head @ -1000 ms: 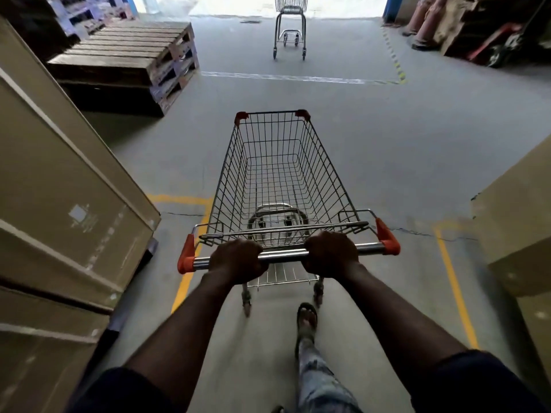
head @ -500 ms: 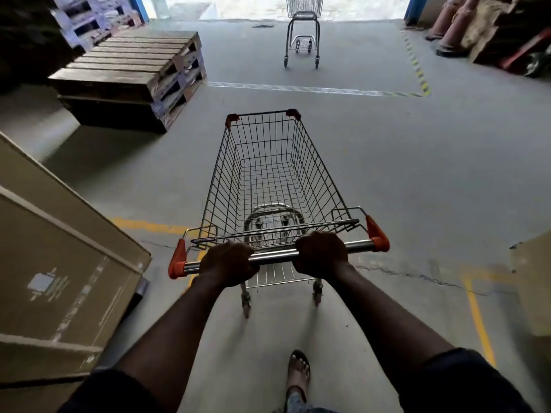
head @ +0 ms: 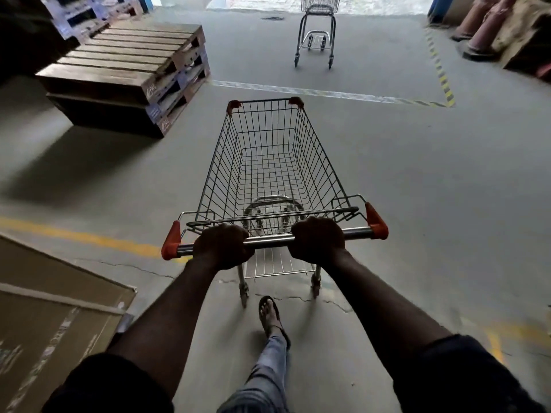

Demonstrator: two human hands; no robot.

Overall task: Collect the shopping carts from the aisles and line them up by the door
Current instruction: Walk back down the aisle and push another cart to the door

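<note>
Both hands wrap the metal handle bar (head: 274,240) of the wire shopping cart (head: 272,162); the left hand (head: 221,246) and the right hand (head: 317,240) curl fully round it, a bare stretch between them; a second cart (head: 316,31) stands well ahead by the bright doorway; stacked wooden pallets (head: 128,76) sit left; a cardboard box (head: 50,317) lies near left.

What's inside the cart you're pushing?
Nothing: the cart is empty, and the floor shows through its wires. The left hand and right hand cover only parts of its handle.
</note>
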